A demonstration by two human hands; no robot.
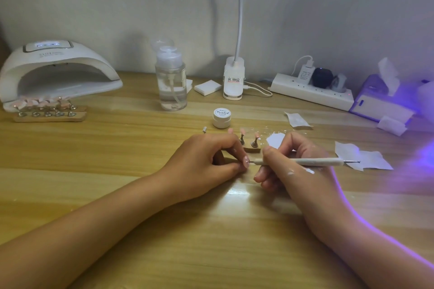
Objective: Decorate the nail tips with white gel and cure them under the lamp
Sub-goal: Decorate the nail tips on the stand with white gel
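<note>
My left hand [206, 159] pinches a pink nail tip [246, 161] between thumb and fingers at the table's middle. My right hand [288, 166] holds a white dotting pen [312, 161] level, its metal point touching the nail tip. White gel smears sit on the back of my right hand. Just behind my hands, two pink nail tips on metal stands [249, 140] rest on a small base. A white gel jar [222, 117] with its lid on stands further back. The white curing lamp [56, 73] is at the far left, with a rack of several pink nail tips [47, 109] at its mouth.
A clear pump bottle [171, 82], white pads [207, 87], a desk lamp base [233, 80] and a power strip [312, 91] line the back. Paper scraps [361, 156] and a tissue box [382, 98] lie at the right, under purple light. A small cap [204, 129] lies near the jar.
</note>
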